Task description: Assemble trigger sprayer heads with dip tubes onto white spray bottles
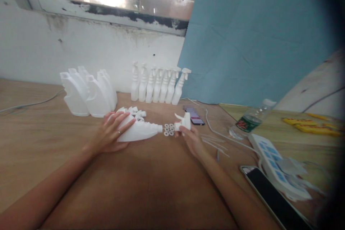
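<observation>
Two bare hands work over a brown tabletop (145, 190), with a white bottle (142, 131) lying on its side between the forearms, its neck pointing to 3 o'clock. Clock directions are taken from that neck. At 9 o'clock the left hand (113, 131) is clamped on the bottle's body, fingers draped across the top. At 3 o'clock the right hand (192, 139) pinches a white spray head (185, 121), thumb and fingers closed on it, its collar facing the neck but apart from it. Small white washers (171, 129) sit in rows in the gap between neck and collar.

Seven white spray bottles (164, 90) stand in a row at 12 o'clock, near the wall (107, 43). Translucent jugs (98, 99) cluster at 10 o'clock; nearer along that line, a pile of white parts (140, 114) lies just beyond the left hand, partly hidden by it. One phone (197, 118) rests at 2 o'clock. Thin tubes (215, 147) lie between 3 and 4 o'clock, near the right forearm; a power strip (272, 161) sits farther out in that direction. Another phone (272, 194) lies at 4 o'clock, a clear drink bottle (248, 123) leans at 3. Between 1 and 2 o'clock hangs a blue sheet (242, 36).
</observation>
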The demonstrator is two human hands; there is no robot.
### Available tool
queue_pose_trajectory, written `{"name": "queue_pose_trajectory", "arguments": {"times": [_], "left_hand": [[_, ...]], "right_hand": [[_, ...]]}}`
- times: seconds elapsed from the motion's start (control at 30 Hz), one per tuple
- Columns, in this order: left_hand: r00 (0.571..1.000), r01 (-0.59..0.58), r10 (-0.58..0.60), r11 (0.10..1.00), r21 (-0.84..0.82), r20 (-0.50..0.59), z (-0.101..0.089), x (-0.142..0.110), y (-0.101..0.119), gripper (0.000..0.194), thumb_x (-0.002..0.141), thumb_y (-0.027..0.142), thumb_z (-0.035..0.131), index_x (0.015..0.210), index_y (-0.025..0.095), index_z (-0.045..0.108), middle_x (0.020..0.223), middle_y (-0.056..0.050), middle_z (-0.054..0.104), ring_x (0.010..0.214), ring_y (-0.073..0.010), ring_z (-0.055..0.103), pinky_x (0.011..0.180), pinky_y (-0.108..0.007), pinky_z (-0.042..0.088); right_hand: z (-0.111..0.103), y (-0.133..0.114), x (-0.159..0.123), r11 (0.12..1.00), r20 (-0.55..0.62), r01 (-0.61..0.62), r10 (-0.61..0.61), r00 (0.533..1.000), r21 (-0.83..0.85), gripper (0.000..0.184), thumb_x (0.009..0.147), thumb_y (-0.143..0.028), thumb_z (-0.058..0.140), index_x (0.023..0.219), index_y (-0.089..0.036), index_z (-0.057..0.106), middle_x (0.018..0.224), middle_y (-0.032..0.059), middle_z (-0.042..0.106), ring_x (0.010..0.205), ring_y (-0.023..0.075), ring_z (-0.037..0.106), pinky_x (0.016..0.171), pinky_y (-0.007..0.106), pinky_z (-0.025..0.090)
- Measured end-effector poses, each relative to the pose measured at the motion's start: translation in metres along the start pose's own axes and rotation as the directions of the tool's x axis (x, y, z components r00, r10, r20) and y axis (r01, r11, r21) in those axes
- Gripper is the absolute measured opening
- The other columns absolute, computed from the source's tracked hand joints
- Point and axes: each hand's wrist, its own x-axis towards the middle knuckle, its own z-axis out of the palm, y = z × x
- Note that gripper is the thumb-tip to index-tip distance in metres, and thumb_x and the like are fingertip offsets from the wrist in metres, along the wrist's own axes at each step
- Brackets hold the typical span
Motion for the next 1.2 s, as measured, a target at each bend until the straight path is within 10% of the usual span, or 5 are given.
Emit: {"name": "queue_pose_trajectory", "arguments": {"times": [0.2, 0.37, 0.63, 1.2], "left_hand": [[0.996, 0.014, -0.010, 0.999, -0.034, 0.088, 0.001, 0.008, 0.024, 0.079, 0.081, 0.046, 0.061, 0.149, 0.021, 0.031, 0.149, -0.017, 0.037, 0.130, -0.0400, 0.038, 0.107, -0.059, 0.024], [0.996, 0.021, -0.016, 0.997, -0.068, 0.086, 0.002, 0.008, 0.028, 0.079, 0.079, 0.044, 0.063, 0.149, 0.023, 0.033, 0.150, -0.016, 0.036, 0.130, -0.0401, 0.038, 0.108, -0.060, 0.023], [0.996, 0.031, -0.024, 0.997, -0.074, 0.086, 0.007, 0.006, 0.034, 0.080, 0.077, 0.042, 0.063, 0.149, 0.022, 0.033, 0.149, -0.016, 0.037, 0.130, -0.0393, 0.037, 0.107, -0.059, 0.024], [0.997, 0.029, -0.024, 0.996, -0.090, 0.067, 0.011, 0.003, 0.033, 0.081, 0.076, 0.040, 0.065, 0.148, 0.022, 0.033, 0.147, -0.017, 0.039, 0.129, -0.0395, 0.040, 0.107, -0.060, 0.025]], "right_hand": [[0.011, 0.006, -0.010, 0.977, 0.120, -0.114, 0.137, 0.983, -0.182, 0.045, 0.068, -0.034, 0.080, 0.105, -0.018, 0.060, 0.096, 0.0066, 0.073, 0.084, 0.0236, 0.068, 0.085, 0.039, 0.050], [0.006, 0.008, -0.006, 0.961, 0.211, 0.120, -0.067, 0.975, -0.248, 0.040, 0.069, -0.035, 0.080, 0.101, -0.021, 0.061, 0.112, 0.0073, 0.065, 0.102, 0.0226, 0.062, 0.089, 0.034, 0.047], [0.013, 0.016, -0.012, 0.960, 0.152, -0.020, 0.064, 0.986, -0.278, 0.050, 0.081, -0.049, 0.065, 0.115, -0.021, 0.041, 0.076, -0.0010, 0.065, 0.045, 0.0109, 0.050, 0.046, 0.024, 0.041], [0.015, 0.014, -0.013, 0.967, 0.130, 0.000, 0.034, 0.991, -0.253, 0.059, 0.068, -0.035, 0.080, 0.114, -0.023, 0.045, 0.105, 0.0043, 0.065, 0.089, 0.0186, 0.064, 0.080, 0.031, 0.050]]}}
